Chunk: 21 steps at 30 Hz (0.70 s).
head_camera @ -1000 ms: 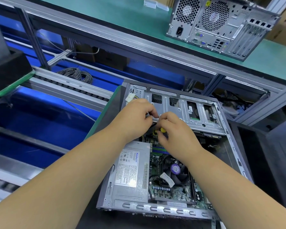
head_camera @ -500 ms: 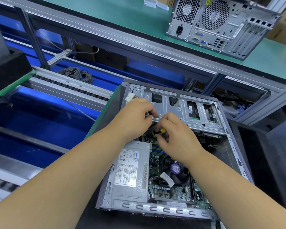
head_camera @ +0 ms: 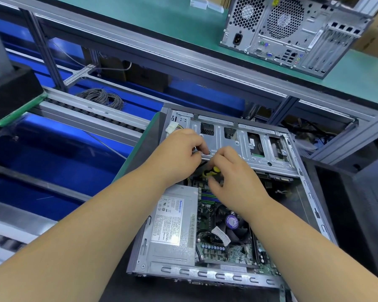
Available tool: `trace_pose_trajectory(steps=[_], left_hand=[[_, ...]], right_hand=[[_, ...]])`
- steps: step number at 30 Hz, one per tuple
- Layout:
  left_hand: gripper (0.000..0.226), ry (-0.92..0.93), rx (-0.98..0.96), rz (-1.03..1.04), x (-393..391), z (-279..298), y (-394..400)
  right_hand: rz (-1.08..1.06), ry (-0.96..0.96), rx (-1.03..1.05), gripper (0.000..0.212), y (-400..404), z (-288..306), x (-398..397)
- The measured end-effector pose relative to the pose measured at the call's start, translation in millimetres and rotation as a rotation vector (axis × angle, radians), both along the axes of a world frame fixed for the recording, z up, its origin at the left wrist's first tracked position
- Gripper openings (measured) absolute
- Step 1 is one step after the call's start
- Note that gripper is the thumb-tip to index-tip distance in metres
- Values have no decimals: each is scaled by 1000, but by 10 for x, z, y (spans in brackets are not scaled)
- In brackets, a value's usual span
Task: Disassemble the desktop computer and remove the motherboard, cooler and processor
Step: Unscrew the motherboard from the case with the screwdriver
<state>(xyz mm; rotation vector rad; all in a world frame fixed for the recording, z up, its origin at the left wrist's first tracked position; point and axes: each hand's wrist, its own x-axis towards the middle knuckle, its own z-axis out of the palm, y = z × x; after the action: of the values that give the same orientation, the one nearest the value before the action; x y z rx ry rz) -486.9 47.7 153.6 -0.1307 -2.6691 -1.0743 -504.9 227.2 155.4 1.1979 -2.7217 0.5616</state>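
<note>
An open desktop case point(head_camera: 207, 274) lies on its side in front of me. Inside are the silver power supply point(head_camera: 172, 227), the green motherboard point(head_camera: 229, 250) and the black cooler fan point(head_camera: 232, 223) with a purple label. A metal drive cage point(head_camera: 244, 138) spans the far end. My left hand point(head_camera: 179, 153) curls its fingers over the cage's near edge. My right hand point(head_camera: 229, 171) grips a small yellow and black tool point(head_camera: 212, 171) just below that edge, its tip hidden.
A second closed computer case point(head_camera: 292, 31) stands on the green upper shelf point(head_camera: 162, 16). A white connector point(head_camera: 170, 128) hangs at the cage's left. A grey cable coil point(head_camera: 103, 98) lies on the blue conveyor bed. Black panels point(head_camera: 358, 214) stand at right.
Both hands stay at the drive cage edge. The right hand has shifted slightly down and right, showing more of the yellow tool.
</note>
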Motion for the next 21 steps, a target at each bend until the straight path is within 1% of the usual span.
trace_pose_trajectory(steps=[3, 5, 6, 9, 14, 18, 21], left_hand=[[26, -9, 11, 0, 3, 0, 2], [26, -12, 13, -2, 3, -1, 2], [25, -11, 11, -3, 3, -2, 1], [25, -13, 5, -2, 4, 3, -2], [25, -14, 4, 0, 11, 15, 3], [25, -17, -1, -2, 17, 24, 3], [26, -20, 6, -3, 15, 20, 0]], right_hand=[[-20, 26, 6, 15, 0, -7, -5], [-34, 20, 22, 25, -2, -7, -7], [-32, 10, 16, 27, 0, -4, -7], [-10, 7, 31, 21, 4, 9, 7], [-27, 9, 53, 24, 22, -1, 26], [-8, 7, 43, 10, 20, -34, 16], [-16, 52, 49, 8, -5, -53, 18]])
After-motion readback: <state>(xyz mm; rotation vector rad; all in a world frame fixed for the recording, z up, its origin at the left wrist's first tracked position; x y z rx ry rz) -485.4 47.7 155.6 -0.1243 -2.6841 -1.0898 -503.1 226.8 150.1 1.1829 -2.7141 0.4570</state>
